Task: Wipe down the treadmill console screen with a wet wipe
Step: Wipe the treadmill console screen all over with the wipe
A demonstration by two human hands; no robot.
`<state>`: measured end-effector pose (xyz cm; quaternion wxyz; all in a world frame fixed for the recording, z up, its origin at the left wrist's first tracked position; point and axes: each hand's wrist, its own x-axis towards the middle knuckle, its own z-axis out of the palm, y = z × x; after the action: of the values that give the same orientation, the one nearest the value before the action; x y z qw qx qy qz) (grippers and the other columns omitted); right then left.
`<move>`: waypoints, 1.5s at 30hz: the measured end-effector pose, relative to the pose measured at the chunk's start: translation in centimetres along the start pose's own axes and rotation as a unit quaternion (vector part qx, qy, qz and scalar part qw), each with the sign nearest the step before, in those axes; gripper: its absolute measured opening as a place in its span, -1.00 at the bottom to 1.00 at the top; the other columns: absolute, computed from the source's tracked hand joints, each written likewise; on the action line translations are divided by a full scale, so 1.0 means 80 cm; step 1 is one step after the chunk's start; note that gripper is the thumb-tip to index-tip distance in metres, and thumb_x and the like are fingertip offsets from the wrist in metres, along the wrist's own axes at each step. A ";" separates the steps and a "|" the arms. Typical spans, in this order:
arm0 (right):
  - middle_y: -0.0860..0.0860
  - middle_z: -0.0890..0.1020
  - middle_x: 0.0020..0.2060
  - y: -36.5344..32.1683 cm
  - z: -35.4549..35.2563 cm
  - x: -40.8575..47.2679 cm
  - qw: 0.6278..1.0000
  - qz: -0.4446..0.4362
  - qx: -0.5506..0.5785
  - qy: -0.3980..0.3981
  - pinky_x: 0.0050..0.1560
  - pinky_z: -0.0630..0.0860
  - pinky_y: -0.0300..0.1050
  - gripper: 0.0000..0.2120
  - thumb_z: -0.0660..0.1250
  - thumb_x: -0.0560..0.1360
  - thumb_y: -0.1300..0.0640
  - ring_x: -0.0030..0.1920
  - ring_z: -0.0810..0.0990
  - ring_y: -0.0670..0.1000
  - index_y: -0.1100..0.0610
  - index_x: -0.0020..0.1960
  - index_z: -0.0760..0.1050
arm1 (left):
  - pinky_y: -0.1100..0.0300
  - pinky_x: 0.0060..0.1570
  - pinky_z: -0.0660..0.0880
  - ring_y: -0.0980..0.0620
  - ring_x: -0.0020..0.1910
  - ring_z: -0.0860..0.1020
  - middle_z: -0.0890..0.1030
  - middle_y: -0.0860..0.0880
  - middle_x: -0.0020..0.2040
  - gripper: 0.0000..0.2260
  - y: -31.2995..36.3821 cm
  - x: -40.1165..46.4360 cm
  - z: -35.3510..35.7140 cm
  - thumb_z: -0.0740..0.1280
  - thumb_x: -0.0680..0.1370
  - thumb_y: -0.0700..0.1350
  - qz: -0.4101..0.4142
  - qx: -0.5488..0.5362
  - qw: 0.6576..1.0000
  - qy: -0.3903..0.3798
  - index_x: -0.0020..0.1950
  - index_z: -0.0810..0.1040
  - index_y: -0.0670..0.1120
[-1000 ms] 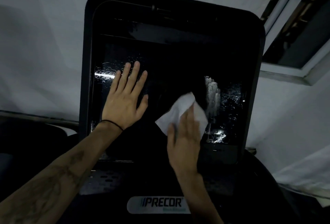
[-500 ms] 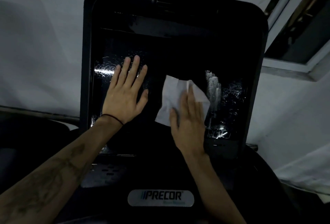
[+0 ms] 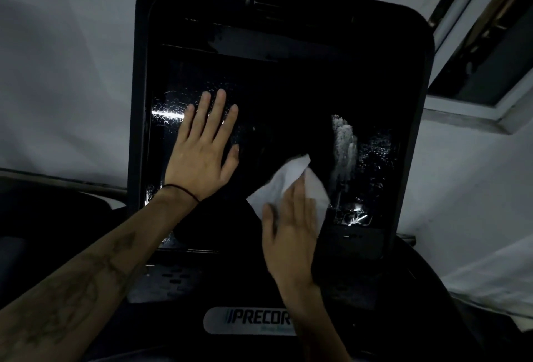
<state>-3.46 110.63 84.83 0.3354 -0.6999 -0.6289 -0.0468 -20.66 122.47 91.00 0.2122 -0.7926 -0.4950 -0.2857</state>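
Observation:
The treadmill console screen (image 3: 288,96) is a large black glossy panel in a rounded dark frame, filling the middle of the view. My left hand (image 3: 202,148) lies flat on its left half, fingers spread, a thin black band at the wrist. My right hand (image 3: 291,231) presses a white wet wipe (image 3: 291,182) against the lower middle of the screen; the wipe sticks out above my fingers. A streak of wet smear (image 3: 343,148) and droplets shine just right of the wipe.
A Precor badge (image 3: 251,319) sits on the dark lower console below the screen. White wall surrounds the console. A window frame (image 3: 476,110) stands at the upper right. A dark rail (image 3: 57,182) runs at the left.
My right hand slid the wipe up the screen, then back down and slightly right to the lower middle. My left hand stayed flat on the left half.

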 end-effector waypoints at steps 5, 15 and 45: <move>-0.04 -0.09 0.66 0.003 -0.013 0.039 0.998 -0.063 0.014 0.006 0.61 0.07 0.05 -0.45 0.06 0.73 -0.01 0.63 0.01 -0.06 0.19 0.64 0.06 | -0.19 0.64 -0.04 -0.21 0.68 -0.07 -0.03 -0.21 0.70 -0.40 -0.001 -0.001 0.001 0.02 0.69 0.06 0.004 -0.002 1.000 0.001 0.69 0.04 -0.14; 0.03 -0.04 0.65 0.009 -0.011 0.035 0.998 -0.058 0.003 0.002 0.61 0.01 -0.04 -0.44 0.05 0.72 -0.05 0.63 0.07 0.00 0.22 0.62 0.12 | -0.17 0.64 -0.06 -0.21 0.68 -0.06 -0.02 -0.21 0.70 -0.41 0.000 0.000 0.001 0.06 0.70 0.04 0.006 0.002 1.000 0.010 0.69 0.06 -0.15; -0.06 -0.03 0.65 0.008 0.001 -0.007 0.997 -0.040 0.070 -0.015 0.62 0.03 -0.01 -0.43 0.10 0.72 -0.04 0.63 0.05 -0.05 0.14 0.65 0.07 | -0.15 0.65 -0.08 -0.21 0.68 -0.05 0.01 -0.21 0.70 -0.42 -0.003 0.000 0.002 0.06 0.70 0.05 0.005 -0.013 1.000 0.017 0.69 0.06 -0.13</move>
<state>-2.98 110.17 84.23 0.3719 -0.6496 -0.6631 -0.0055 -20.81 122.67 90.92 0.2111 -0.7929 -0.4837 -0.3044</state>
